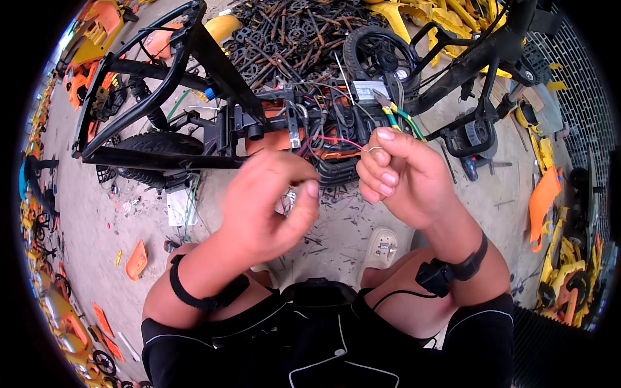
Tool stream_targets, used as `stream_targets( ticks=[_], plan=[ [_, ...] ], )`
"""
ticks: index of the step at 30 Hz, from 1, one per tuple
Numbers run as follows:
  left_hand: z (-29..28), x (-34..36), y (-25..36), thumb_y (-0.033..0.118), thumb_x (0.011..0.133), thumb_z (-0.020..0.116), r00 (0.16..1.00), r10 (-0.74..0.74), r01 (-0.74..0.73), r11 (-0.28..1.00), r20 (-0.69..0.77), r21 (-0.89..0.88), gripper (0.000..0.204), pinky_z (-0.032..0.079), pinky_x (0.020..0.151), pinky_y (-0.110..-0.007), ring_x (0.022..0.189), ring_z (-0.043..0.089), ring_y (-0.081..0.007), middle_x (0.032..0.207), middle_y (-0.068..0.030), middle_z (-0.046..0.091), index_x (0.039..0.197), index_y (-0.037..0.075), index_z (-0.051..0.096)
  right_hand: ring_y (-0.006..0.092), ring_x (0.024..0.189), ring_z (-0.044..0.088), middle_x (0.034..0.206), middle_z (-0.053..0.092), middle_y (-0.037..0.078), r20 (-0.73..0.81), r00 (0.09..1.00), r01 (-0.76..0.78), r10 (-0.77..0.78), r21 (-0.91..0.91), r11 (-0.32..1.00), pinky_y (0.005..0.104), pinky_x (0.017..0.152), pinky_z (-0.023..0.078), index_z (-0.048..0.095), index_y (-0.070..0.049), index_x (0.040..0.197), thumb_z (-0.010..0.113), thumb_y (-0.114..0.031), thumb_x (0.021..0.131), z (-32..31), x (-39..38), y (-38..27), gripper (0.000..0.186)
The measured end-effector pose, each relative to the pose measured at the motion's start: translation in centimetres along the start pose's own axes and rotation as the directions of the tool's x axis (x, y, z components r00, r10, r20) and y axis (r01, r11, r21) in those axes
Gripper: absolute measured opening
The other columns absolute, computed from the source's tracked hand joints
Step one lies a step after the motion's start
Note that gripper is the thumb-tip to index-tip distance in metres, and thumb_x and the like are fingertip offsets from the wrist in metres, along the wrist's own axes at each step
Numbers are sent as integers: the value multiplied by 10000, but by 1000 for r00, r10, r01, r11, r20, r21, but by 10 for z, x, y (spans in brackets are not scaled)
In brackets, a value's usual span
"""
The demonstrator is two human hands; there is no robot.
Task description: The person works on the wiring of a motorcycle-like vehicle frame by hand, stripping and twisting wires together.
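— What is being held, and where is it lying?

— A thin pink wire (336,141) is being pinched at its near end by the right hand (401,178), between thumb and bent forefinger, with the other fingers being kept curled in. From that pinch the wire is running away to the person's left and slightly up, into the tangle of cables in the black scooter frame (194,97). Its long axis is therefore lying roughly crosswise, from the right hand toward the frame's middle.

— And the other hand?

— The left hand (272,204) is being held half closed just beside the right one, a little lower and nearer the body. Something small and pale is being gripped at its fingertips (310,189); what it is cannot be told, since it is blurred. The wire's free end is being kept nearer the right hand; the left is apart from it by a small gap.

— What is being seen around them?

— Yellow and green wires (402,118) are being shown just above the right hand, leading to a grey controller box (370,90). A small black wheel (378,55) is lying beyond that. The concrete floor (97,207) is being littered with orange plastic panels (543,197) and a heap of black parts (291,32).
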State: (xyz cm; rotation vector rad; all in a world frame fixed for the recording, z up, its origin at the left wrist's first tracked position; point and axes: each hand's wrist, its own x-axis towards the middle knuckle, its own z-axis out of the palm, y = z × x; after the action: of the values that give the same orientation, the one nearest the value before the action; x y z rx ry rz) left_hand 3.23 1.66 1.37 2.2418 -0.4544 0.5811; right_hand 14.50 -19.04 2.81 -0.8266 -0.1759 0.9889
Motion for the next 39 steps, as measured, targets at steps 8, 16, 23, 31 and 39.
stream_targets(
  ticks=[8, 16, 23, 31, 39],
  plan=[
    [16, -3, -7, 129, 917, 636, 944, -327, 327, 945, 33, 6, 310, 490, 876, -408, 993, 628, -348, 1064, -180, 658, 1187, -18, 597, 129, 536, 459, 576, 453, -14, 50, 998, -34, 36, -36, 999, 305, 576, 456, 513, -87, 766, 432, -238, 1024, 3, 0, 4, 310],
    [10, -3, -6, 113, 951, 625, 848, -445, 513, 551, 287, -658, 254, 483, 869, -291, 988, 613, -136, 1065, -90, 671, 1176, -5, 624, 116, 542, 474, 610, 485, 7, 32, 993, -112, 112, -7, 994, 299, 577, 460, 557, -58, 781, 543, -230, 995, 4, 7, 16, 275],
    [7, -6, -1, 61, 903, 665, 884, -440, 459, 754, 159, -470, 121, 506, 779, -292, 855, 629, -133, 931, -60, 694, 1008, 2, 678, 131, 560, 458, 595, 448, 3, -4, 986, -165, 166, -133, 977, 318, 596, 447, 531, -74, 779, 502, -246, 996, 14, 9, 22, 278],
    [7, -6, 0, 17, 859, 665, 900, -424, 426, 807, 100, -408, 51, 508, 726, -308, 785, 636, -169, 848, -76, 686, 906, 1, 655, 122, 562, 456, 606, 466, 9, -25, 981, -192, 190, -142, 971, 313, 603, 443, 536, -69, 786, 526, -241, 989, 19, 9, 26, 266],
    [7, -4, -3, -9, 779, 703, 957, -291, 282, 915, 10, -289, 83, 508, 690, -332, 733, 645, -225, 781, -85, 676, 836, 20, 650, 119, 568, 459, 616, 475, 10, -12, 983, -186, 186, -139, 973, 311, 608, 445, 543, -62, 801, 515, -234, 997, 17, 8, 27, 262]
  ],
)
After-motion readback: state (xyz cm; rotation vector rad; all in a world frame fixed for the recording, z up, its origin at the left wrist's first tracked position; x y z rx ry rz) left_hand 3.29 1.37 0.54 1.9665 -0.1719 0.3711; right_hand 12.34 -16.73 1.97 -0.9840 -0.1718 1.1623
